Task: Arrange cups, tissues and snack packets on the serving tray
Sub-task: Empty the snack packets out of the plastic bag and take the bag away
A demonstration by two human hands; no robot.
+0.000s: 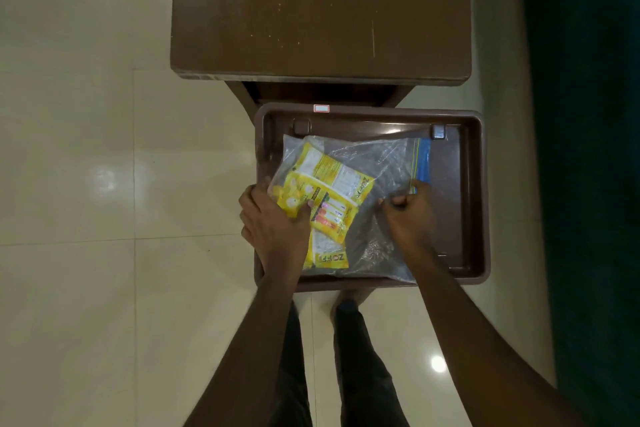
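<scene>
Crinkled clear bag (377,163), glossy yellow packets (332,180), brown tray (474,184)

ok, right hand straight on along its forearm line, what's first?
The clear zip bag that the right hand is pinching; beyond it, likely the tray's far wall, though depth is unclear.

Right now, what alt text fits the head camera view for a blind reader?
A clear plastic bag of yellow snack packets lies in a brown tray, seen from above. The left hand grips the packets through the bag; the right hand pinches the bag near its blue zip edge. A brown table stands beyond.
</scene>
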